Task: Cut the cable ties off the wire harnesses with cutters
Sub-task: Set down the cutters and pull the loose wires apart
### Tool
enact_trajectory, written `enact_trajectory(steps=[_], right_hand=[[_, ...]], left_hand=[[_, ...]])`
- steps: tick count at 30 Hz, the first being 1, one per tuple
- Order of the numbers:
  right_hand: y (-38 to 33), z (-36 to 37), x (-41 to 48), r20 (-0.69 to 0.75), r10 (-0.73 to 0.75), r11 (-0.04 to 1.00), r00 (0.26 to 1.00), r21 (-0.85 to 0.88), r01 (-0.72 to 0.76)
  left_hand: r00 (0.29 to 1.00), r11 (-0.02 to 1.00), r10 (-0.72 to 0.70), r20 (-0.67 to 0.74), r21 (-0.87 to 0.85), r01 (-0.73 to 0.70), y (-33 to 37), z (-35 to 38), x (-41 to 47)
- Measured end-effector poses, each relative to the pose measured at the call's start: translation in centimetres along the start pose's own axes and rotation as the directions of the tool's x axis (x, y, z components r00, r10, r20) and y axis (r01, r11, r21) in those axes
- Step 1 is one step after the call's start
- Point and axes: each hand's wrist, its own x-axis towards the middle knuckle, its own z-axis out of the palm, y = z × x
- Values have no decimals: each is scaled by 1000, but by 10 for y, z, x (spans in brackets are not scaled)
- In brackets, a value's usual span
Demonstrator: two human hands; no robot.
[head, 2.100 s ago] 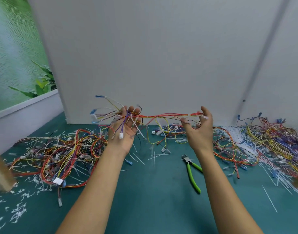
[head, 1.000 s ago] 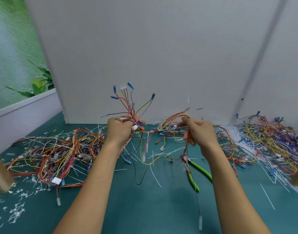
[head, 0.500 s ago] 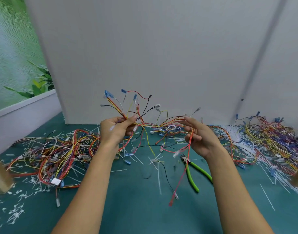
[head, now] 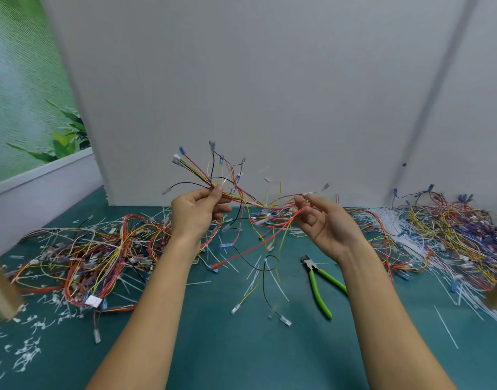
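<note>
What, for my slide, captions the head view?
Left hand and right hand hold a wire harness aloft; cutters lie on the table.

A pale grey wall panel (head: 270,80) stands behind the teal tabletop (head: 241,356), with a green leafy mural (head: 22,94) at left.

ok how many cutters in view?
1. The green-handled cutters lie on the table just beside the right forearm, in neither hand. Others could be buried under the wire piles.

A workshop station is suggested: a teal bench (head: 241,356) enclosed by grey partition panels (head: 270,80), heaped with wire harnesses (head: 101,254), strewn with cable ties (head: 253,274), cutters (head: 319,294) laid nearby.
</note>
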Motion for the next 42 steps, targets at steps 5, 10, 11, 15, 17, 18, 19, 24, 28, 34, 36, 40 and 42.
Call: enact_trajectory(steps=[5, 10, 11, 15, 17, 18, 19, 24, 28, 34, 36, 40, 42], right_hand=[[1, -5, 3, -5, -38, 988, 999, -152, 36], [2, -4, 3, -8, -116, 976, 993, -185, 112], [2, -3, 2, -9, -130, 973, 991, -192, 126], [2, 1, 0, 5, -191, 966, 982, -177, 189], [2, 2, -1, 1, -235, 961, 972, -149, 233], [2, 1, 0, -6, -266, 954, 964, -146, 262], [2, 1, 0, -12, -297, 944, 955, -155, 292], [2, 2, 0, 18, -377, 911, 926, -172, 375], [2, 0, -3, 67, -403, 893, 913, -190, 408], [6, 9, -6, 40, -395, 895, 918, -207, 394], [6, 12, -8, 40, -380, 901, 924, -209, 379], [5, 11, -8, 26, -384, 879, 923, -297, 374], [5, 9, -7, 34, -393, 860, 919, -340, 380]], left_hand=[[998, 998, 15, -63, -56, -18, -1, -1, 3], [993, 993, 37, -112, -107, -49, 2, -4, 5], [992, 991, 39, -117, -122, -53, 3, -4, 5], [990, 981, 41, -134, -185, -66, 7, -4, 3], [989, 972, 30, -144, -227, -62, 10, -5, 2], [989, 968, 21, -145, -244, -56, 11, -5, 2], [990, 965, 11, -138, -258, -47, 12, -5, 2], [997, 935, -34, -67, -355, 8, 16, -3, 2], [1000, 908, -26, -5, -417, 21, 19, -6, 1], [999, 895, -36, 36, -444, 49, 26, -7, -3], [998, 897, -42, 42, -438, 57, 27, -7, -4], [999, 921, -15, 52, -388, 34, 31, -6, -8], [997, 932, -6, 71, -360, 31, 33, -6, -9]])
